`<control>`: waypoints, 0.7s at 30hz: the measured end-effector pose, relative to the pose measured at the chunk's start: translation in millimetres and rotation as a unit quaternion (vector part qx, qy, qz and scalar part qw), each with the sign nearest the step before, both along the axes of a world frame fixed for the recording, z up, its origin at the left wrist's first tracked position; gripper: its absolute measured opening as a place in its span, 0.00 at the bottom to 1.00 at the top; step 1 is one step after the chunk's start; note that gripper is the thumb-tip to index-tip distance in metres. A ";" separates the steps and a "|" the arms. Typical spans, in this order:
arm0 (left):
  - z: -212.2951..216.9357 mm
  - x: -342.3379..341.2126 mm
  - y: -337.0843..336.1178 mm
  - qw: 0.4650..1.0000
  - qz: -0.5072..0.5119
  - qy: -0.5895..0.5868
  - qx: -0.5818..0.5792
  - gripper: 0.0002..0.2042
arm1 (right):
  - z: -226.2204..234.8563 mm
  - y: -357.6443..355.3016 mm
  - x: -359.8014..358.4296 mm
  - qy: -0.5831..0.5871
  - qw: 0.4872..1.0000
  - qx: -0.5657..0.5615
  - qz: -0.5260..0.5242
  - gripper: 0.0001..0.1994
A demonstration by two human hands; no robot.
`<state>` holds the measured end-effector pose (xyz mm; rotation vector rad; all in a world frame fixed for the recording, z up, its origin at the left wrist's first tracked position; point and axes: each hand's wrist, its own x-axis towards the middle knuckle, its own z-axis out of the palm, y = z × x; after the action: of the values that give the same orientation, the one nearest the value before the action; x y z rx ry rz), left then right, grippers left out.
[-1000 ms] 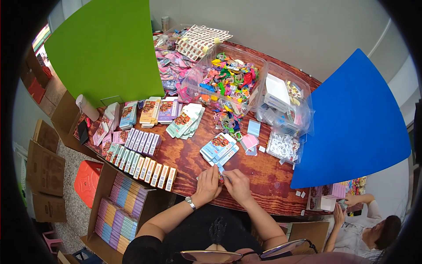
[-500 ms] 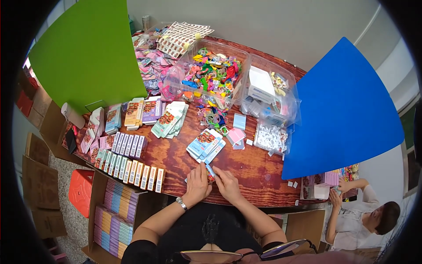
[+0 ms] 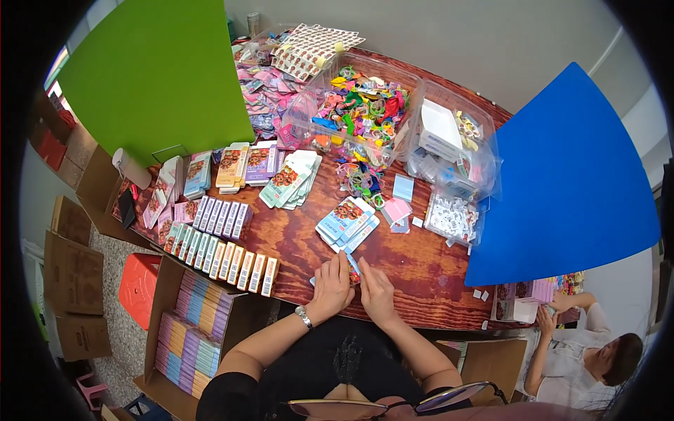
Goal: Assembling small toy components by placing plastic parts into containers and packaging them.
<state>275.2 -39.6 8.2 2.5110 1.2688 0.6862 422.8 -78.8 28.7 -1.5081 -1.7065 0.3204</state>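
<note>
Both hands meet at the near edge of the wooden table (image 3: pixel 295 245): the left hand (image 3: pixel 331 286) and right hand (image 3: pixel 375 291) pinch one small blue card packet (image 3: pixel 353 267) between their fingertips (its far end pokes out). A fanned stack of similar packets (image 3: pixel 346 223) lies just beyond.

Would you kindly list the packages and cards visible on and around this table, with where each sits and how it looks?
Small card: held between left hand and right hand, light blue.
Card stack: just beyond the hands, fanned, light blue with orange.
Slim packets: two rows at the table's left edge, upright, pale.
Clear tub: far side, full of multicoloured bands.
Cardboard box: floor, lower left, holding pastel packets.
</note>
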 end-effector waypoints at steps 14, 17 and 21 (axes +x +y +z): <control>14.7 0.8 18.1 0.982 -0.080 -0.062 -0.158 0.49 | -7.2 5.5 23.1 0.216 0.960 -0.178 -0.018 0.25; 5.3 -21.9 44.4 0.834 -0.147 -0.251 -0.469 0.36 | 5.1 5.7 32.3 0.234 0.959 -0.158 0.033 0.23; -12.4 -25.0 46.8 0.630 -0.191 -0.340 -0.672 0.17 | 9.1 6.4 34.2 0.204 0.967 -0.118 0.100 0.22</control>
<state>250.1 7.2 -4.2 0.9758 0.4757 0.2642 457.0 -72.4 37.7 -1.3193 -1.5244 0.9048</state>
